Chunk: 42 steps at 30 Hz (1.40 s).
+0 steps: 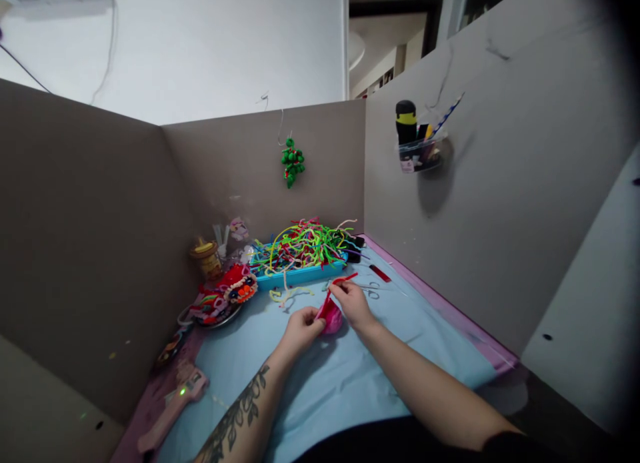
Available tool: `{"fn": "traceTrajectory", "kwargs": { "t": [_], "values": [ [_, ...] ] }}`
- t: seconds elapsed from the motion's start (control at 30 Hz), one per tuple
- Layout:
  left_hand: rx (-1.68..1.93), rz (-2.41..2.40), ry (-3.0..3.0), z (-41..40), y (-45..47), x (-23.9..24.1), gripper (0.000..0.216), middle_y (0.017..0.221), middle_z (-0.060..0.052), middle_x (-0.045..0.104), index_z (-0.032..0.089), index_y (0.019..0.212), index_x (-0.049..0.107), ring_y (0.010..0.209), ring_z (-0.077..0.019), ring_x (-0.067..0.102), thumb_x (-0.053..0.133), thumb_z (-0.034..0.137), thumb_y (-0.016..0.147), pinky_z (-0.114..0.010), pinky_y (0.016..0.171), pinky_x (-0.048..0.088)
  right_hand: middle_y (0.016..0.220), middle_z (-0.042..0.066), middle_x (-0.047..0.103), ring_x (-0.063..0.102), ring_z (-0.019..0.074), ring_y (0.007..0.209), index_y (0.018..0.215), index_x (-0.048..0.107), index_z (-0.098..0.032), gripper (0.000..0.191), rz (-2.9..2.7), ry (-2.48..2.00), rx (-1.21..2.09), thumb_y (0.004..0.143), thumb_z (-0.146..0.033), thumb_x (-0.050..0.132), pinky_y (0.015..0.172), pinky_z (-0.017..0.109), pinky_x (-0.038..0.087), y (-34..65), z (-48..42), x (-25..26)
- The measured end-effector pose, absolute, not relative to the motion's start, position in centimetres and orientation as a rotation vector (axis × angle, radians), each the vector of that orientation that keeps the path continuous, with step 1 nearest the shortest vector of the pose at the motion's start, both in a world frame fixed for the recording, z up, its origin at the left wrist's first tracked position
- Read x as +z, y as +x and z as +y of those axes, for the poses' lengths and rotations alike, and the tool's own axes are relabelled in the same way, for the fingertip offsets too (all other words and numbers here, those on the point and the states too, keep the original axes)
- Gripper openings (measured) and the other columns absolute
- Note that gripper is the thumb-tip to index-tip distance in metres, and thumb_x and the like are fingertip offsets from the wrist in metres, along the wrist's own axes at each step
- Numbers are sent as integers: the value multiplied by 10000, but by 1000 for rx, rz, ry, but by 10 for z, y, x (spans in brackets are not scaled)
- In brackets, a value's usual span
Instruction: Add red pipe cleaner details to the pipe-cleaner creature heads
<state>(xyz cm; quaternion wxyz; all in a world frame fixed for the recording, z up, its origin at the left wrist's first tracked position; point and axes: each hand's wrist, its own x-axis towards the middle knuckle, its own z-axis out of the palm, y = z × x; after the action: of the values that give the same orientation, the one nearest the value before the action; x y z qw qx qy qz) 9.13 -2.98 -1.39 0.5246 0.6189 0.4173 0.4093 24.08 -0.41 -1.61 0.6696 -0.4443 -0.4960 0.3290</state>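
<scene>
My left hand (303,328) is closed on a small bright-pink rounded craft piece (333,322), gripping it at its upper left edge. Between the thumb and fingers of my right hand (351,302) is a red pipe cleaner (345,278), its free end sticking out past the fingertips. The lower part of the red strand runs down to the pink piece; how they join cannot be made out. Beyond both hands lies a blue tray (300,275) heaped with multicoloured pipe cleaners (310,244). Small scissors (373,290) rest just right of my right hand.
A pink glue gun (175,406) with a green light lies front left. Behind it are a bowl of colourful craft pieces (220,306) and a jar (207,260). Grey panels (260,163) enclose the blue-covered table (390,383). A tool cup (420,153) hangs right, a green ornament (293,162) at the back.
</scene>
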Motion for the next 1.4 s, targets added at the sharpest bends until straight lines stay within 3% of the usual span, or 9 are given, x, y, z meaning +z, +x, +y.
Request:
{"fn": "traceTrajectory", "kwargs": {
  "t": [0.33, 0.5, 0.67, 0.83, 1.03, 1.17, 1.4],
  "values": [
    [982, 1117, 1711, -30, 91, -20, 219, 645, -18, 634, 114, 783, 669, 583, -128, 519, 623, 312, 701, -232, 565, 371, 784, 36, 623, 554, 176, 751, 773, 631, -161, 285, -962, -908, 502, 764, -444, 595, 690, 287, 443, 261, 7, -12],
    [986, 898, 1478, -24, 82, -16, 517, 863, -94, 693, 109, 1031, 649, 717, -194, 614, 658, 502, 696, -282, 638, 455, 837, 44, 666, 594, 193, 792, 866, 671, -171, 271, -1281, -953, 770, 797, -416, 576, 737, 312, 471, 254, 3, -18],
    [973, 760, 1630, -16, 68, -12, 569, 1160, -117, 644, 160, 1203, 597, 1031, -273, 591, 715, 369, 686, -374, 882, 454, 883, 55, 681, 623, 206, 828, 894, 656, -164, 229, -1423, -924, 949, 735, -327, 637, 742, 321, 498, 247, 1, -23],
    [1053, 1038, 1854, -12, 62, -13, 423, 1126, -113, 653, 158, 1165, 616, 1024, -249, 588, 590, 198, 745, -372, 871, 464, 815, 57, 660, 618, 211, 793, 782, 645, -159, 218, -1434, -1017, 849, 721, -367, 665, 714, 327, 489, 250, 1, -26],
    [1052, 1031, 1916, -16, 60, -10, 250, 830, -53, 664, 148, 1025, 574, 753, -174, 626, 557, 208, 782, -265, 638, 467, 1154, 60, 619, 552, 221, 1092, 1104, 623, -233, 397, -1663, -891, 731, 712, -239, 682, 940, 372, 421, 250, -10, -19],
    [1029, 979, 1983, -18, 60, -7, 125, 809, -38, 660, 165, 898, 573, 736, -161, 621, 566, 229, 792, -256, 640, 458, 905, 40, 688, 620, 195, 908, 869, 705, -214, 127, -1785, -811, 776, 786, -229, 611, 869, 337, 456, 246, -17, -16],
    [1083, 1138, 1991, -19, 62, -7, 156, 825, -62, 686, 149, 883, 655, 727, -176, 608, 598, 214, 753, -281, 669, 462, 769, 20, 645, 592, 182, 777, 739, 662, -203, 76, -1667, -933, 497, 787, -211, 604, 744, 300, 450, 247, -15, -19]
  ]
}}
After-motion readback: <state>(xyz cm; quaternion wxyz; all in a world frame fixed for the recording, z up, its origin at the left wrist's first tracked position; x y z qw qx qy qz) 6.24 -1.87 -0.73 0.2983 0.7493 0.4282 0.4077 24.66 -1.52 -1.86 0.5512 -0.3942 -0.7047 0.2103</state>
